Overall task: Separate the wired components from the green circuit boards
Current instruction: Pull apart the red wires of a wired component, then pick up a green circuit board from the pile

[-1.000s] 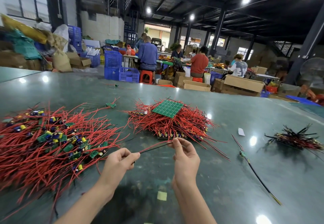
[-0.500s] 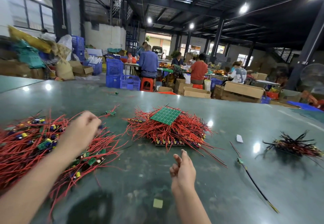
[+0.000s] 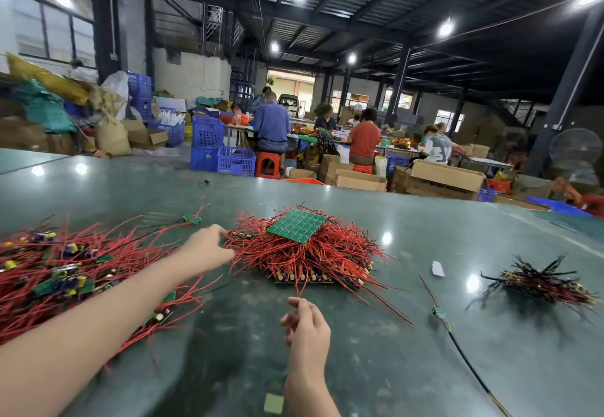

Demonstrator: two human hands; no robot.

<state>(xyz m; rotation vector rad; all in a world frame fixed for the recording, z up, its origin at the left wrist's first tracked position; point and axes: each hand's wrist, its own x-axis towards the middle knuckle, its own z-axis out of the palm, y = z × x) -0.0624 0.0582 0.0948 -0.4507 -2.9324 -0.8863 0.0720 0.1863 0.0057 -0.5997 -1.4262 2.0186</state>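
Since the frame half a second back, the left hand (image 3: 209, 251) has swung off the loose heap and now reaches the near-left edge of the central stack, while the right hand (image 3: 305, 323) has barely shifted.

Largest first: the dark green surface (image 3: 425, 367) carries everything. Left of the stack spreads the loose heap (image 3: 62, 269) of red-wired pieces, seemingly those already separated. The stack (image 3: 313, 253) itself is the landmark: a mound of red wires with a green circuit board (image 3: 297, 225) lying flat on top and more board edges showing at its base. Well to the right of the stack lies a smaller dark bundle (image 3: 542, 281), and between the two rest a stray wired piece (image 3: 439, 313) and a white scrap (image 3: 438, 269).

The left hand is blurred; its fingers stretch toward the wires, and I cannot tell whether they have closed on anything yet. The right hand hovers just in front of the stack, fingers loosely curled, holding nothing that I can see.

To do this step well, I would pick one board unit at the edge of the stack rather than a fistful of wires, since the strands look tangled and would drag neighbours along. The right hand should come in to steady the board while the left pulls the wired part cleanly away.
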